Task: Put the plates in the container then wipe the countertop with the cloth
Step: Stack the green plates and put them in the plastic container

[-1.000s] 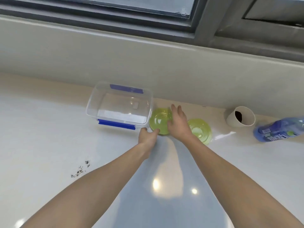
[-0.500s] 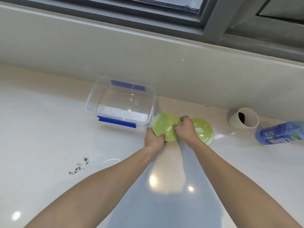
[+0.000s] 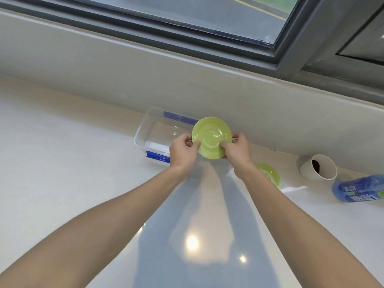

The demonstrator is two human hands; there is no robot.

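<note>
A small green plate (image 3: 211, 134) is held up off the countertop, tilted toward me, over the right end of a clear plastic container (image 3: 145, 129) with blue clips. My left hand (image 3: 182, 150) pinches its left rim and my right hand (image 3: 236, 148) grips its right rim. A second green plate (image 3: 269, 176) lies flat on the white countertop (image 3: 72, 163), partly hidden behind my right forearm. The container holds nothing that I can see. No cloth is in view.
A paper cup (image 3: 318, 170) lies on its side with dark residue inside at the right, next to a blue plastic bottle (image 3: 359, 189) lying down. A grey wall ledge and window frame run behind the container.
Both hands closed on the left green plate and lifted it off the countertop, up and toward the container. The second plate stayed where it was.
</note>
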